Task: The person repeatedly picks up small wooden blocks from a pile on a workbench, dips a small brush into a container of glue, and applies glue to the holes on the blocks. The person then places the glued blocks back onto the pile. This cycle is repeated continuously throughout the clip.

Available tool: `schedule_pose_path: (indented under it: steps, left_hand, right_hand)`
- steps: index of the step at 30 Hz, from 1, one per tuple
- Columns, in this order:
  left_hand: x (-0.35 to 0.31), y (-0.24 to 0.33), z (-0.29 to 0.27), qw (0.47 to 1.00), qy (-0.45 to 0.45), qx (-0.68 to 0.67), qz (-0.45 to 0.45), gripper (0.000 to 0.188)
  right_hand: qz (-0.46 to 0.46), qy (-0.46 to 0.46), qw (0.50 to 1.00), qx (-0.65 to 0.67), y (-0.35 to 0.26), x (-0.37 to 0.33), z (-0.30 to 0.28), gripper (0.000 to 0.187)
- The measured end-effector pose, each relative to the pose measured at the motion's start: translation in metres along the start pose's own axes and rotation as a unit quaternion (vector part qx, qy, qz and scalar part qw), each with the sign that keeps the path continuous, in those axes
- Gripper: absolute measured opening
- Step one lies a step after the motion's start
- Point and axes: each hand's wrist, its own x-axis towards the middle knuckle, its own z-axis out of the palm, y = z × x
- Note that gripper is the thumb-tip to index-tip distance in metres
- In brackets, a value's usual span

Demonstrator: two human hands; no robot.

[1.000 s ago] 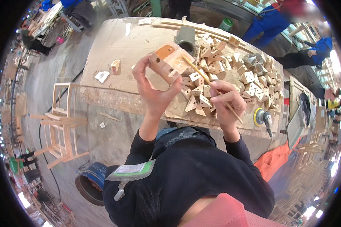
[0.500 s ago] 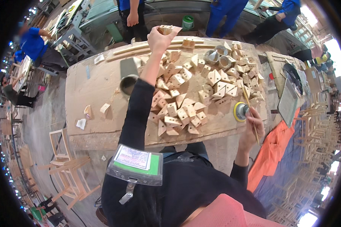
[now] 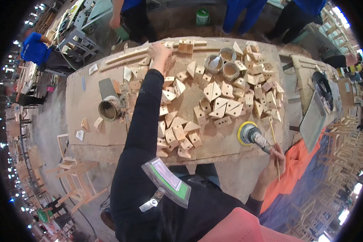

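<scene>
Stretched far across the workbench (image 3: pixel 86 131), my left hand (image 3: pixel 160 51) is closed on a pale wooden block (image 3: pixel 168 44), mostly hidden by the fingers. Just right of it stands another drilled wooden block (image 3: pixel 185 46) by the far edge. My right hand (image 3: pixel 277 160) grips a thin wooden stick (image 3: pixel 272 132) beyond the near right corner. Beside that stick lies a round sander (image 3: pixel 250 134) with a yellow-edged pad. Many triangular corner blocks (image 3: pixel 226 107) with drilled holes lie heaped over the middle and right of the bench.
Open tins (image 3: pixel 230 70) stand among the blocks at the far right. A single tin (image 3: pixel 109 109) sits on the left. Long wooden strips (image 3: pixel 125 58) run along the far edge. A grey tray (image 3: pixel 313 121) and orange cloth (image 3: pixel 293 159) are at right. People in blue stand beyond the bench.
My left hand has come down with the block, from raised above the far edge to bench level beside the standing block. My right hand has moved slightly nearer to me with the stick.
</scene>
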Motion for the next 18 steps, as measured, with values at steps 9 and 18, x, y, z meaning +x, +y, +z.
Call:
schedule_pose_path:
  steps: [9, 18]
  left_hand:
    - [-0.013, -0.024, -0.052, 0.966, -0.216, -0.09, 0.107, 0.075]
    - [-0.089, -0.041, -0.024, 0.967, -0.045, -0.08, 0.24, 0.04]
  right_hand:
    - [0.053, 0.02, 0.996, 0.064, 0.012, 0.016, 0.0, 0.011]
    - [0.069, 0.043, 0.995, 0.062, 0.001, 0.032, -0.017, 0.024]
